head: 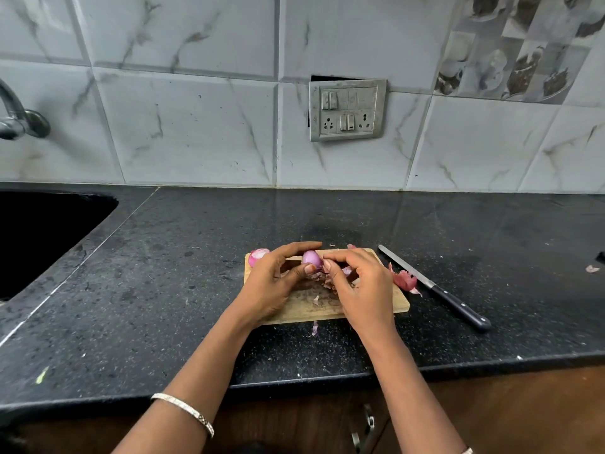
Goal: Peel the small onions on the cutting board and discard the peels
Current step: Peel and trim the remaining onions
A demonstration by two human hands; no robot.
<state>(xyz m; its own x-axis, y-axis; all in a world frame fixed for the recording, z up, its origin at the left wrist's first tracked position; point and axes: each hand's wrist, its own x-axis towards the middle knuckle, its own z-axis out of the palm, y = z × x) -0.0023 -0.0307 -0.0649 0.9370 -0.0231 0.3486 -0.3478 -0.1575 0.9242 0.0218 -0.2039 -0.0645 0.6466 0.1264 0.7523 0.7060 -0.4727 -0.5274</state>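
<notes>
- A scrap of peel (315,329) lies on the dark tabletop (196,290), just in front of the near edge of the cutting board (389,306).
- The board's near half carries more small flakes of skin; none of this has been discarded yet.
- Left hand (271,283): the fingers (294,249) are curled round 1 small onion (311,258), with the thumb pressed against its near side. It is held just above the middle of the board.
- Right hand (360,290): its fingers (337,257) are bent in and pinch the loose skin (325,268) at the onion's right flank.
- Judgement: the peeling step is in hand and well on for this onion.
- Condition of the held onion: the exposed top is smooth, glossy and pale purple; torn papery skin hangs below it.
- Judgement: the next move calls for a steady pull away from the bulb while the left hand keeps hold, then gathering of peels.
- A 2nd onion (258,256) sits at the board's far left corner, part white, apparently peeled.
- A heap of red peels (404,280) lies beside the board's right edge, touching the knife (435,286) on the tabletop.
</notes>
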